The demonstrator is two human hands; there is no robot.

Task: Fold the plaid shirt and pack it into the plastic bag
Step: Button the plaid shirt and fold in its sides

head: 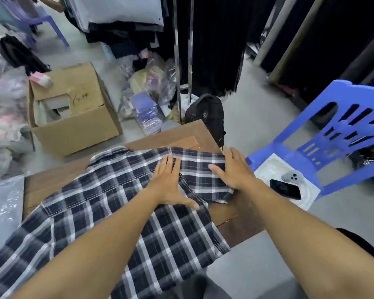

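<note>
A navy-and-white plaid shirt [99,201] lies spread over a low brown wooden table [181,134], its near end hanging off toward me. My left hand [168,182] rests flat on the cloth near the shirt's middle, fingers together. My right hand [231,169] lies flat on the shirt's far right end, by the table's corner, fingers spread. Neither hand pinches the fabric. A clear plastic bag [4,203] lies at the table's left edge.
A blue plastic chair [324,143] stands right of the table, with two phones [286,186] on its seat. An open cardboard box [73,108] and bagged goods [147,100] sit on the floor behind. A black backpack [209,115] leans by a clothes rack.
</note>
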